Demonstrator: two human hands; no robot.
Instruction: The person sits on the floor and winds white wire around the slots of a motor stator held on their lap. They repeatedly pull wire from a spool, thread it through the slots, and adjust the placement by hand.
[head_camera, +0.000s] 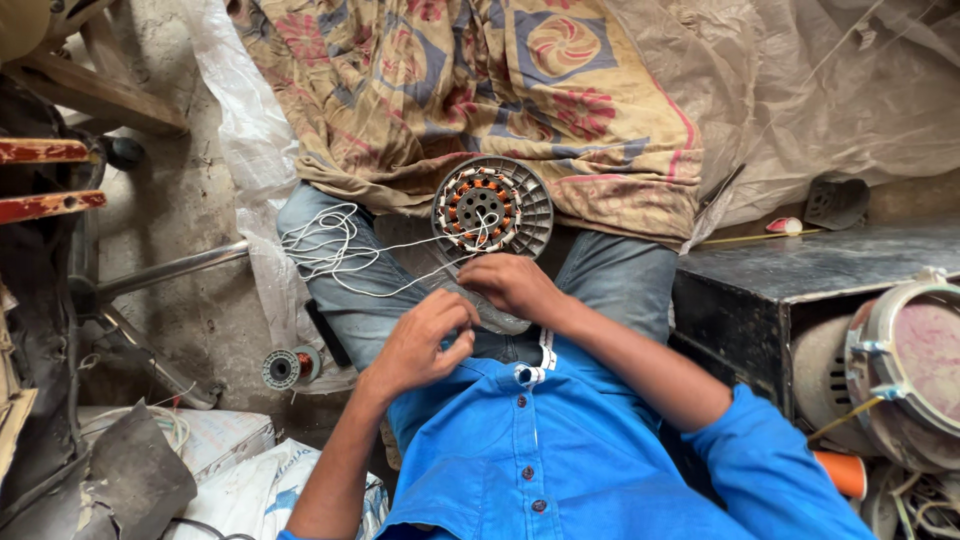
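Note:
A round grey motor stator (492, 207) with orange copper windings stands tilted on my lap, resting against a patterned cloth (470, 90). White thread (325, 250) runs from its windings in loose loops over my left knee. My left hand (420, 340) is closed, pinching the thread near my waist. My right hand (512, 283) is curled just below the stator and holds the thread where it comes off the windings. A clear plastic piece (495, 318) lies under both hands.
A small spool of copper wire (290, 367) lies on the floor left of my leg. A dark metal box (800, 290) and another motor housing (900, 370) stand at right. Metal chair legs (160, 272), sacks and scrap crowd the left.

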